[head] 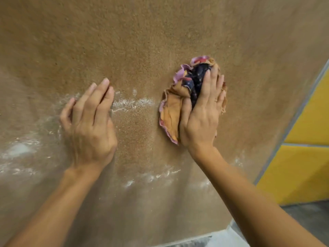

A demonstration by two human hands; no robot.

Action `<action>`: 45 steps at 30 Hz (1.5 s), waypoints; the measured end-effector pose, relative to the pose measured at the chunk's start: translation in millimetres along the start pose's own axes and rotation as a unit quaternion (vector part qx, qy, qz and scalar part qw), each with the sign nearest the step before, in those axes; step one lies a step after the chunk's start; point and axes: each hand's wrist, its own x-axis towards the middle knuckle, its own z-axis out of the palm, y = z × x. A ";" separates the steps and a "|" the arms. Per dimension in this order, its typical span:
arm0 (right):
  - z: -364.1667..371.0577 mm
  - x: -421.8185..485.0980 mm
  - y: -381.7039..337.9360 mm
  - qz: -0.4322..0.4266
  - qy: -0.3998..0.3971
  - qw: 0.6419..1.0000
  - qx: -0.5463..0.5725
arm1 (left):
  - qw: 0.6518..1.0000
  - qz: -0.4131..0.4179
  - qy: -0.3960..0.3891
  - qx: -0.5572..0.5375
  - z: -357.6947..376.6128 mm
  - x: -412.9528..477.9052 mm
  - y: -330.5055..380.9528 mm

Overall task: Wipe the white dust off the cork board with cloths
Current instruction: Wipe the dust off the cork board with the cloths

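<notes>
1. Several streaks of white dust [156, 175] are seen low on the cork board [160, 41], nearest the viewer, with a thicker patch [17, 150] at the lower left. These are judged not yet wiped. They are best left for last, so that powder brushed down from above is gathered in one final pass.
2. Higher up, the left hand [89, 122] is laid on the board with its fingers nearly straight. Nothing is held in it, and no second cloth can be seen. It is best used only to steady the board and kept off the dusty areas, since powder would be smeared by bare fingers.
3. At about the same height, the right hand [201, 118] is pressed flat over a crumpled cloth [172, 111], with its fingers stretched across the bunched fabric rather than curled round it. The cloth is pinned against the board, right of centre. Even pressure should be kept through the palm so that the cloth is dragged, not rolled.
4. Between the two hands a bright streak [131, 103] is left, just beside the cloth's left edge. A single firm stroke leftward along it is probably what is called for next, after which the cloth should be refolded to a fresh face.
5. Farther up, the board looks brown and free of powder, so little work seems needed there. A yellow wall [302, 132] is seen beyond the board's right edge.
</notes>
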 end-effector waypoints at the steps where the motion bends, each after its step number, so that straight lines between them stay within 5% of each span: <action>1: 5.4 -9.9 -12.8 -0.037 -0.022 0.999 0.012 | 1.000 -0.001 0.000 -0.008 1.0 1.3 0.0; 6: -10.3 -94.4 -5.6 -0.297 -0.225 0.927 -0.049 | 1.000 0.000 -0.004 -0.012 -2.4 4.6 0.1; 8: -10.7 -78.6 11.1 -0.270 -0.184 0.943 -0.063 | 1.000 -0.001 0.005 -0.009 -1.7 4.3 0.6; 11: 3.3 -32.9 -0.4 -0.077 -0.058 0.995 -0.017 | 1.000 0.028 0.003 0.002 -1.4 3.2 -5.6; 13: 19.4 -18.0 -30.1 -0.003 -0.002 1.000 0.021 | 0.998 0.066 -0.007 0.019 -6.9 8.6 -13.7; 18: 29.1 -83.0 -48.5 -0.160 -0.078 0.984 -0.014 | 0.999 0.035 0.003 0.025 -24.5 27.1 -20.3; 25: 41.4 -17.2 -94.3 0.020 0.025 0.999 0.030 | 0.996 0.057 -0.010 0.072 -53.0 45.8 -48.6; 31: 44.7 -99.5 -84.7 -0.262 -0.114 0.958 -0.036 | 0.991 0.020 -0.052 0.124 -70.7 25.3 -93.5; 33: 41.6 -75.4 -79.0 -0.226 -0.088 0.968 -0.062 | 0.990 0.038 -0.069 0.117 -70.7 23.9 -104.4; 37: 45.8 -21.8 -116.7 -0.027 0.017 0.999 -0.035 | 0.992 0.057 -0.066 0.090 -72.3 25.4 -115.2; 42: 48.0 -81.5 -123.8 -0.280 -0.140 0.947 -0.069 | 0.996 0.033 -0.066 0.052 -70.3 25.2 -113.8; 45: 40.7 -51.4 -114.4 -0.268 -0.120 0.952 -0.091 | 0.996 0.015 -0.075 0.033 -69.7 24.2 -112.1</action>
